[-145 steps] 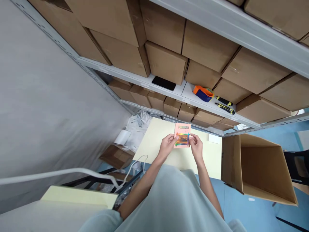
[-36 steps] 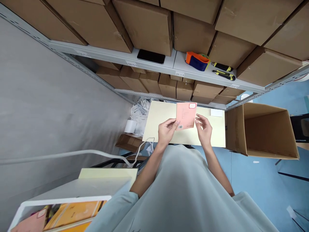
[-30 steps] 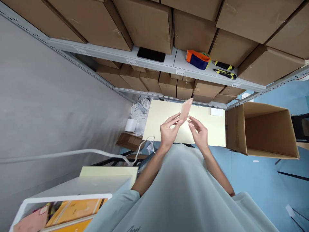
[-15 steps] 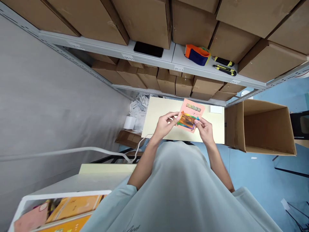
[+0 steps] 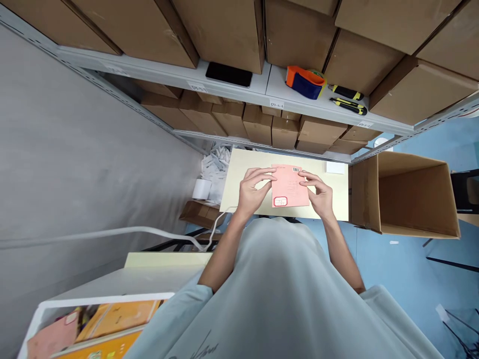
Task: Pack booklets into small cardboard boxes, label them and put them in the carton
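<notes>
A thin pink book [image 5: 290, 187] is held above the cream tabletop [image 5: 239, 194], its back cover facing up. A barcode shows near its upper right corner and a red-framed box at its lower left. My left hand [image 5: 255, 192] grips the left edge, fingertips at the upper part of the cover and thumb lower down. On the opposite edge, my right hand [image 5: 319, 193] has its fingertips on the cover, closed on that side of the book.
A shelf ahead holds cardboard boxes [image 5: 295, 37], a black phone [image 5: 229, 74], an orange-and-blue tape dispenser [image 5: 305, 82] and utility knives [image 5: 348, 105]. An open carton [image 5: 415, 194] stands right of the table. At lower left, a white bin [image 5: 45, 311] contains books. A white cable [image 5: 138, 230] crosses the left side.
The book has been turned over: its picture-bearing front cover was up, and now the plain back with the barcode is. Both hands have shifted their hold along its edges.
</notes>
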Available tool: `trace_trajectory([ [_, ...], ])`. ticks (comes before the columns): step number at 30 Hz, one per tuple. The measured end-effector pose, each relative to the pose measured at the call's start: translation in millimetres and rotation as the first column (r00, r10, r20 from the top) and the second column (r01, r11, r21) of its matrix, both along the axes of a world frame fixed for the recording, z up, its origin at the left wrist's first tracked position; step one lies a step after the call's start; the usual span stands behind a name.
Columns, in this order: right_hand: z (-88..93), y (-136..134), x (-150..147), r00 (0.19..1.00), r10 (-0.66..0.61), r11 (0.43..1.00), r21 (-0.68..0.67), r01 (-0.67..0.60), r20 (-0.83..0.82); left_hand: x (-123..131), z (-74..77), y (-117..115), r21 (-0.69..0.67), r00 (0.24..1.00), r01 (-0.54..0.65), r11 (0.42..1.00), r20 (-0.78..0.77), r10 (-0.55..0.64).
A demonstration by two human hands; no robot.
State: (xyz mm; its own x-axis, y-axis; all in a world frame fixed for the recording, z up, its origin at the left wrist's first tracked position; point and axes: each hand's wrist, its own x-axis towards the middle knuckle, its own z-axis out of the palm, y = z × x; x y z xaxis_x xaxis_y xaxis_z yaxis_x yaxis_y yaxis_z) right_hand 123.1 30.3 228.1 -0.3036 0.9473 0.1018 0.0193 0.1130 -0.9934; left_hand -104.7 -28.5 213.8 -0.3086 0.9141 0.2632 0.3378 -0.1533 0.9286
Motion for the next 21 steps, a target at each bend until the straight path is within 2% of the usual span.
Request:
trace_trajectory([
  [3, 0.7, -3.6, 1.4, 0.999, 0.019, 0.999, 0.049, -0.021, 0.026, -4.8, 2.6, -2.1, 0.028, 0.997, -0.02, 0.999, -0.075, 0.022],
  [6, -1.0, -6.0, 4.3, 0.999, 0.033, 0.998, 0.046, -0.035, 0.039, -7.8, 2.6, -5.0, 0.022, 0.997, 0.023, 1.0, -0.07, -0.021],
  [13, -11.2, -3.5, 7.6, 0.99, -0.124, 0.991, -0.037, 0.127, 0.064, -7.4, -3.0, -8.1, -0.101, 0.981, 0.143, 0.985, 0.149, -0.127],
  [17, -12.3, -0.7, 10.2, 0.989, -0.095, 0.995, -0.023, 0.098, 0.112, -8.8, -1.0, -7.2, -0.11, 0.972, 0.214, 0.971, 0.121, -0.2],
  [21, -8.2, -0.4, 11.3, 0.989, -0.053, 0.995, -0.08, 0.065, 0.139, -10.4, 3.3, -5.6, -0.127, 0.968, 0.238, 0.963, 0.117, -0.224],
])
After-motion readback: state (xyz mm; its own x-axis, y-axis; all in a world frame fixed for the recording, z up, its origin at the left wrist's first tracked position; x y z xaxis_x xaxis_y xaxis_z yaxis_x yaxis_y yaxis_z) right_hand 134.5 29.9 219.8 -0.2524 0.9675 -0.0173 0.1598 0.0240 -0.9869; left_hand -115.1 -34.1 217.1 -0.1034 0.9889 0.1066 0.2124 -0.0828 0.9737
